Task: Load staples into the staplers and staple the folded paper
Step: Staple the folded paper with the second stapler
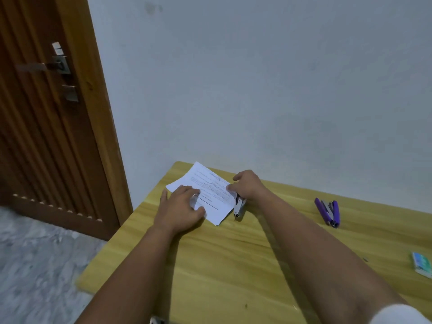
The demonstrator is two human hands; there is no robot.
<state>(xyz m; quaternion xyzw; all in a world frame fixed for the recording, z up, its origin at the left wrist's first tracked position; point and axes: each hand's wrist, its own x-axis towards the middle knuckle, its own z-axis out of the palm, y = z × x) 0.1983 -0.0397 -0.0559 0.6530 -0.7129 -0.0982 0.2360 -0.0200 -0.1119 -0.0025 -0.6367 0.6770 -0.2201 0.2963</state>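
A brown wooden door [46, 108] with vertical ribs filled the left of the frame, a metal handle and lock plate [61, 64] set in its upper part. Below it, at lower left, ran a grey mottled floor [35, 253]. A plain pale wall [257, 78] took up the whole upper centre and right.

The yellow wood-grain table [222, 265] spread from the lower centre to the right edge, its far corner touching the wall. Near that far corner lay the folded paper [210, 190], white with printed lines. The left hand [182, 206] lay flat on the paper's near left part, fingers spread wide, pressing it to the table. The right hand [247, 185] was closed around a small stapler [239, 206] at the paper's right edge; the stapler's silver and dark body stuck out below the hand, and it seemed to bite the paper's edge, though blur made that hard to confirm.

Further right, well apart from the paper, a purple stapler [328, 212] lay on the table, hinged open. At the right edge of the frame sat a small green and white box [422, 265], partly cut off.
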